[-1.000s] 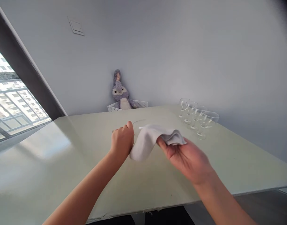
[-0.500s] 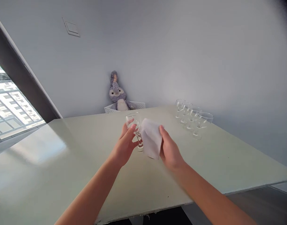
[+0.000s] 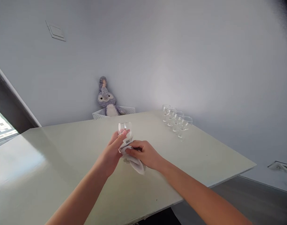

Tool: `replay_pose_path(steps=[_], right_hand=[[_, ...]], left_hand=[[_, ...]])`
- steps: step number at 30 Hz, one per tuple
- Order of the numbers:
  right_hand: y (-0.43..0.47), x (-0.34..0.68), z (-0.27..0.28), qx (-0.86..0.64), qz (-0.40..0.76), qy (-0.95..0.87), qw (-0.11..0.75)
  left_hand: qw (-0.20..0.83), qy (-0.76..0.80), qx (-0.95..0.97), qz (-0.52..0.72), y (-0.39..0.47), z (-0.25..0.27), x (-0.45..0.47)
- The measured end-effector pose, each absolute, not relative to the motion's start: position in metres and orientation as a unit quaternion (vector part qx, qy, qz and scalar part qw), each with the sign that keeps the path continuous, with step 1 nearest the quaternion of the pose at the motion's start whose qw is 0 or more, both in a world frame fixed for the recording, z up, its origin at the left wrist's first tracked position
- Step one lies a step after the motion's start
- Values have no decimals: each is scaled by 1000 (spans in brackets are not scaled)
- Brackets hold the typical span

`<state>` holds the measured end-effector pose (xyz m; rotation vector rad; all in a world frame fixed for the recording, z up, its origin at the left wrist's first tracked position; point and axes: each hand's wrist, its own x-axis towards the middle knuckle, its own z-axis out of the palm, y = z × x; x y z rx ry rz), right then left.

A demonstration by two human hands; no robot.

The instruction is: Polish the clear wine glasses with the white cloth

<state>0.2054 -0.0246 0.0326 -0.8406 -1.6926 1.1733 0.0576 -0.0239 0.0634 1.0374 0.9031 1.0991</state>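
A clear stemmed glass (image 3: 125,126) is upright in my left hand (image 3: 112,153), whose fingers wrap round its bowl. My right hand (image 3: 146,153) pinches a white cloth (image 3: 136,164) and presses it round the stem, just under the bowl. The cloth hides most of the stem, and its loose end hangs down to the right. Part of the glass's foot shows below the cloth; whether it touches the table (image 3: 87,187) I cannot tell.
Several clear stemmed glasses (image 3: 185,124) stand in a row at the table's back right. Behind the far edge, a grey plush rabbit (image 3: 107,100) sits in a white perforated basket (image 3: 129,110) against the wall. A window (image 3: 2,125) is at the left.
My right hand has brought the cloth left onto the stem, where it is now bunched instead of hanging spread beside the glass. The camera view has turned a little to the right.
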Motion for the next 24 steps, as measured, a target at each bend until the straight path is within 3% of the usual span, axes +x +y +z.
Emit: replay_pose_path(steps=[3, 9, 19, 24], right_hand=[[-21, 209, 35, -319, 522, -657, 440], [-27, 209, 48, -224, 648, -563, 462], [-37, 217, 42, -144, 614, -632, 451], [-38, 210, 41, -205, 560, -618, 512]], left_hand=[[581, 456, 492, 461, -24, 66, 51], [556, 422, 459, 550, -26, 78, 53], [676, 345, 337, 557, -29, 86, 55], [733, 310, 277, 539, -36, 82, 63]])
